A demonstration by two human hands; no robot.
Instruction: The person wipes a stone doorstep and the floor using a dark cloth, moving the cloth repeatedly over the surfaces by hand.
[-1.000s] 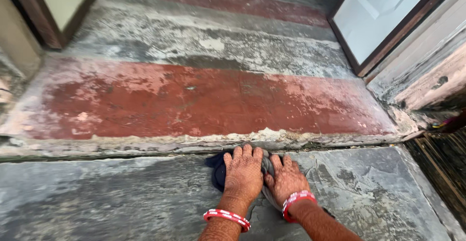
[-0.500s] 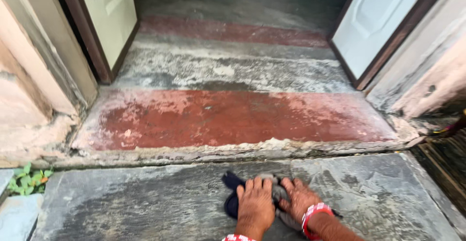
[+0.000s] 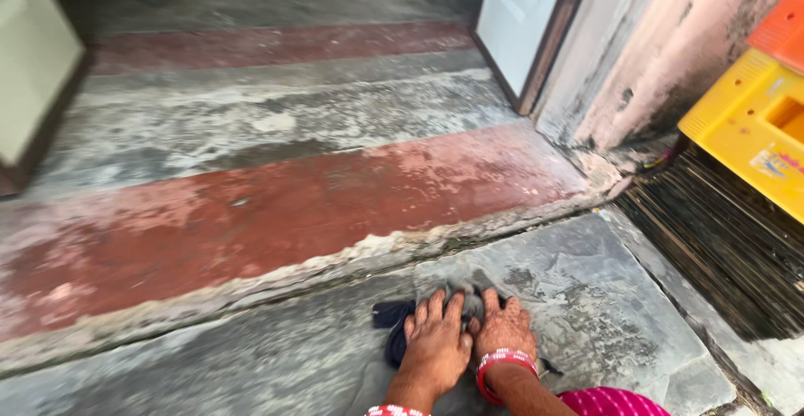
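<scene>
Grey stone slab (image 3: 586,299) looks damp and slick under the raised red step (image 3: 293,206), so palms could skid; dark cloth (image 3: 394,332) lies bunched mid-slab; left hand (image 3: 435,345) and right hand (image 3: 505,330) press flat on it, grip spread, so a fold may slip free.

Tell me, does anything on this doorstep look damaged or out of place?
Yes. The red painted step is worn, its paint flaked to pale patches, and its front edge is chipped and crumbling. The wall base beside the door is stained dark. Both hands press a dark cloth flat on the grey slab.
</scene>
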